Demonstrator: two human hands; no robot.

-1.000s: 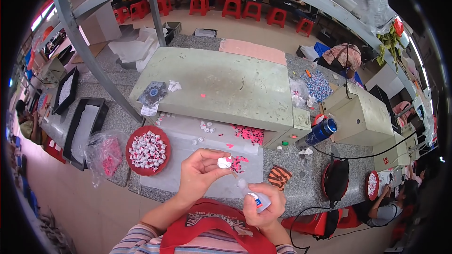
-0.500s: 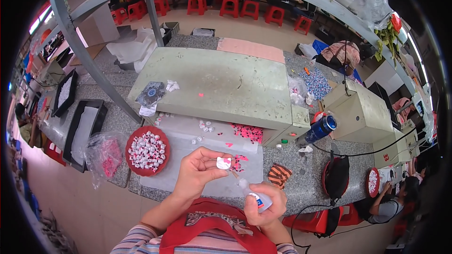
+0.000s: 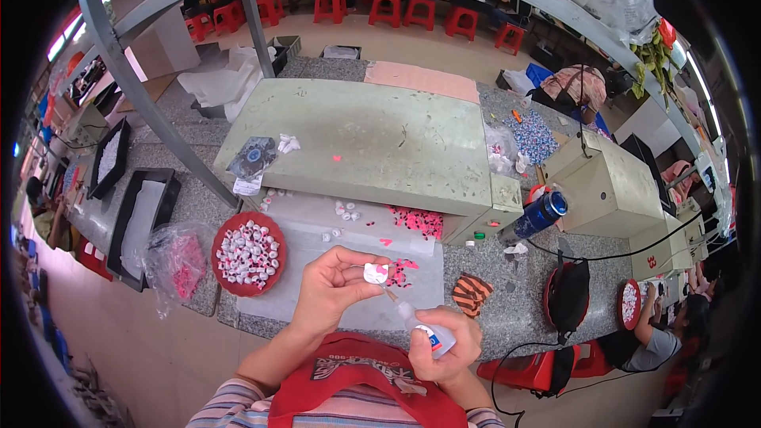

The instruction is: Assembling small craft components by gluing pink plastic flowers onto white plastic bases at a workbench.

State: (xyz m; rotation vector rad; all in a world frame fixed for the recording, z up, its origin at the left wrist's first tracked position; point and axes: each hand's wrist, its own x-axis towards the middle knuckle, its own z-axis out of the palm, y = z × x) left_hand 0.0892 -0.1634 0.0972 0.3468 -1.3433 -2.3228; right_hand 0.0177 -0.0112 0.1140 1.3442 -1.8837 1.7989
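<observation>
Between thumb and fingertips, my left hand (image 3: 329, 289) holds up a small white figure piece (image 3: 376, 273) with a pink patch on it. My right hand (image 3: 453, 339) is wrapped round a small translucent squeeze bottle (image 3: 438, 338) with a blue and white label. The bottle's thin nozzle tilts up to the left, its tip just below the white piece; whether they touch I cannot tell. Behind my fingers, small pink and black pieces (image 3: 406, 265) lie on a white paper sheet (image 3: 317, 252). A red bowl (image 3: 223, 276) full of similar white pieces stands left of my left hand.
A long pale-green metal machine (image 3: 357, 135) stands beyond the sheet, more pink pieces along its front. A blue bottle (image 3: 539, 218) and striped cloth (image 3: 471, 294) lie to the right. At left are a plastic bag (image 3: 178, 265) and black tray (image 3: 166, 210). A metal frame (image 3: 166, 115) crosses above.
My right hand has shifted the squeeze bottle slightly left, bringing its nozzle closer to the white piece. My left hand stays almost still.
</observation>
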